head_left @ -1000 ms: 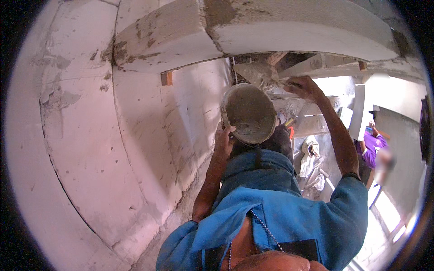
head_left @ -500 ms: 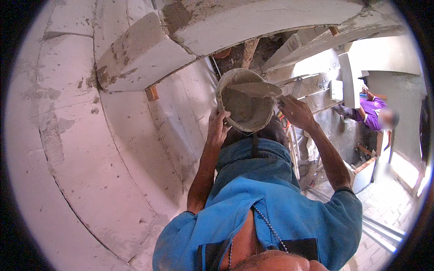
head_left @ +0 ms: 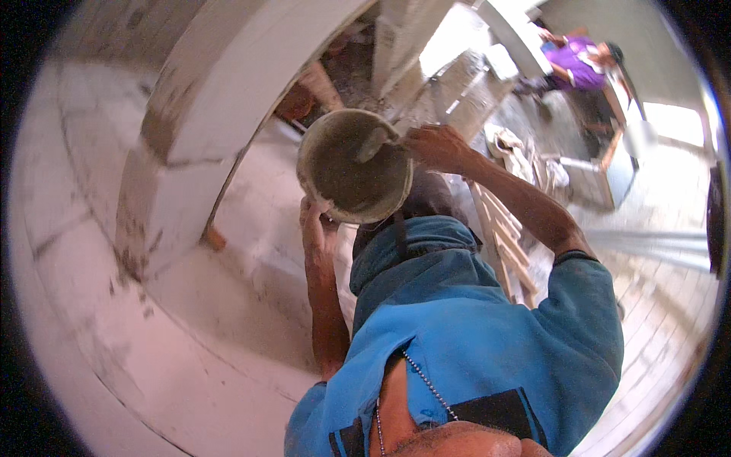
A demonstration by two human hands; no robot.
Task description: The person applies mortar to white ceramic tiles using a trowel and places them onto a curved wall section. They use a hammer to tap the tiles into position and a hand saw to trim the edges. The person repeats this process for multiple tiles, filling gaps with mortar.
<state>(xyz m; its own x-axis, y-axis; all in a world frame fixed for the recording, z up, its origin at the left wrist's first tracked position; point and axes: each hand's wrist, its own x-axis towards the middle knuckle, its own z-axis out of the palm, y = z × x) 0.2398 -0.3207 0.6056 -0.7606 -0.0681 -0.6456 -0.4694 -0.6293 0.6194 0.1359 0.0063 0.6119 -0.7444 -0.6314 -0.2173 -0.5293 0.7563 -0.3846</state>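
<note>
A round grey bucket caked with cement is held in front of my body, its mouth facing up. My left hand is closed on its near left side, with the thumb at the rim. Grey mortar shows inside. At the bucket's right rim my right hand is closed around a trowel, whose handle is mostly hidden by the fingers. The trowel's blade reaches into the bucket, tilted and smeared with mortar.
Pale block walling curves along the left, and a thick beam of blocks crosses above it. A wooden ladder stands below on the right. Farther off, a person in a purple shirt is beside a pale panel.
The trowel's blade, earlier lying broad across the bucket's mouth, now points down into it. My view has turned, so the bucket and both hands appear farther left and the beam slants more steeply.
</note>
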